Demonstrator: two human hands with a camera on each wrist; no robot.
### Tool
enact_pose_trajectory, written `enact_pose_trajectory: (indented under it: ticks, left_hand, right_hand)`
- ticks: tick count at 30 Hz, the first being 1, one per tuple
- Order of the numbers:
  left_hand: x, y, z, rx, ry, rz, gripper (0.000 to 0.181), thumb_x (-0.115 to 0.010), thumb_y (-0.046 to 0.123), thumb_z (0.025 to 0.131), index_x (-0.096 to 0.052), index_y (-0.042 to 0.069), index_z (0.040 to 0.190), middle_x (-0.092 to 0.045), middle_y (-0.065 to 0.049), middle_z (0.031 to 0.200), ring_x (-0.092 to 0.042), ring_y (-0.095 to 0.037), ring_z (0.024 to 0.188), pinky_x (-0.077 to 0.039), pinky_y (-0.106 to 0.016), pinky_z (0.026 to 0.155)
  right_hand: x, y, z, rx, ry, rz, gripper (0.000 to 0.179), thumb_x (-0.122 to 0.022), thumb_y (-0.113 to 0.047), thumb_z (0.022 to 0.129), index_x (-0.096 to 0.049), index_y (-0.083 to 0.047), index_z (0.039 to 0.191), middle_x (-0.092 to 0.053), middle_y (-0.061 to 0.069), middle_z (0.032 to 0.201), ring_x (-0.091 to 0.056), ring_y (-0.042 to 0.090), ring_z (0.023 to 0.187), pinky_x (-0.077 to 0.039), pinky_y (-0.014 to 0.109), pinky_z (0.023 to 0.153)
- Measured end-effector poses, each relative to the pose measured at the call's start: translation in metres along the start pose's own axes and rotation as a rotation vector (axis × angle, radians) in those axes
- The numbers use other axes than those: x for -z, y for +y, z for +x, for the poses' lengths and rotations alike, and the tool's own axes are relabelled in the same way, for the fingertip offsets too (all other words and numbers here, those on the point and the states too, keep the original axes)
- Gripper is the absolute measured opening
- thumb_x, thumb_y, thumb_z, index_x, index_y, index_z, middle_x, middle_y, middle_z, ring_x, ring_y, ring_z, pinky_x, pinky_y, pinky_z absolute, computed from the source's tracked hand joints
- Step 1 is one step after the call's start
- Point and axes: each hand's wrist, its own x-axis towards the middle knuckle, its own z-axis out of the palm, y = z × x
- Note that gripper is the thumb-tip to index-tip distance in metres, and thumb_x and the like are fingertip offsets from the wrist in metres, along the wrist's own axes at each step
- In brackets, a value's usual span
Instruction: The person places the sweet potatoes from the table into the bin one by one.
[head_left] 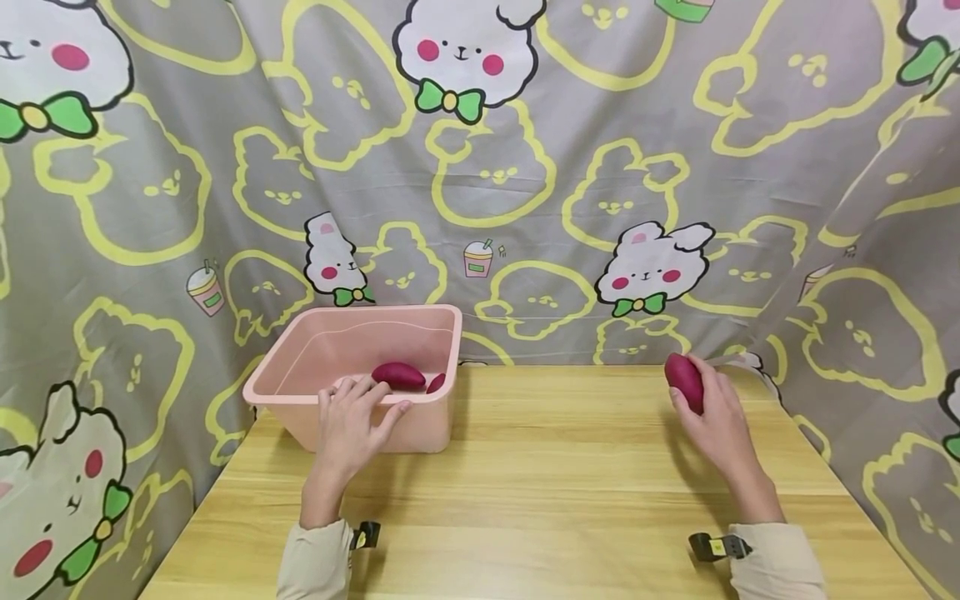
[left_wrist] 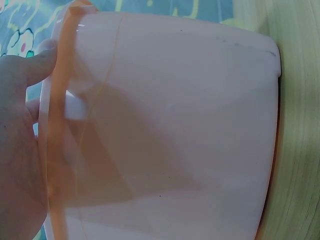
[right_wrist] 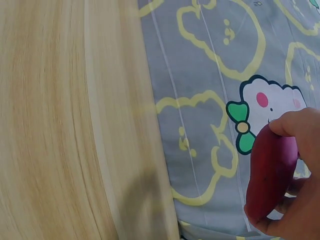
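Observation:
My right hand (head_left: 716, 408) grips a purple sweet potato (head_left: 684, 382) above the right part of the table. In the right wrist view the sweet potato (right_wrist: 272, 172) stands roughly upright between thumb and fingers. At the left, a pink plastic bin (head_left: 420, 429) stands on the table, and my left hand (head_left: 352, 425) holds its near rim, with fingers over the edge. The left wrist view shows the bin's outer wall (left_wrist: 175, 125) and the thumb at the rim. Inside the bin lies another sweet potato (head_left: 399, 377), with part of one more (head_left: 436, 383) beside it; the front wall hides some of the inside.
The wood-grain table (head_left: 555, 500) spreads between bin and right hand. A grey curtain (head_left: 510, 167) with cartoon rabbits hangs behind the table's far edge and along both sides. Black straps with small devices (head_left: 718, 547) sit at both wrists, by the light sleeves.

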Motion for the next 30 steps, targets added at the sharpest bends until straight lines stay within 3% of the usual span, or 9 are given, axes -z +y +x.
enact_pose_trajectory:
  ticks: [12, 20, 30]
  left_hand:
    - [0.001, 0.000, 0.000, 0.002, -0.003, 0.004, 0.034, -0.069, 0.049, 0.092, -0.069, 0.015, 0.095, -0.066, -0.005, 0.101, -0.057, -0.035, 0.104, -0.030, -0.054, 0.081]
    - [0.001, 0.000, 0.000, 0.006, -0.013, 0.003, 0.035, -0.068, 0.049, 0.093, -0.070, 0.014, 0.095, -0.066, -0.005, 0.102, -0.056, -0.034, 0.104, -0.029, -0.053, 0.082]
    - [0.000, 0.000, 0.001, 0.005, -0.008, -0.013, 0.031, -0.069, 0.049, 0.093, -0.065, 0.019, 0.088, -0.066, -0.002, 0.101, -0.056, -0.033, 0.104, -0.027, -0.052, 0.081]
  right_hand:
    - [-0.003, -0.008, 0.000, 0.010, -0.019, -0.004, 0.061, -0.069, -0.016, 0.095, -0.044, -0.006, 0.150, -0.055, 0.029, 0.122, -0.053, 0.043, 0.101, -0.042, 0.061, 0.072]
    - [-0.005, -0.015, 0.001, 0.012, -0.041, 0.015, 0.061, -0.068, -0.016, 0.096, -0.044, -0.005, 0.151, -0.052, 0.030, 0.135, -0.052, 0.048, 0.112, -0.042, 0.066, 0.078]
    - [-0.008, -0.020, 0.000, 0.027, -0.041, 0.016, 0.062, -0.068, -0.016, 0.096, -0.043, -0.006, 0.152, -0.052, 0.028, 0.136, -0.051, 0.048, 0.114, -0.041, 0.066, 0.080]
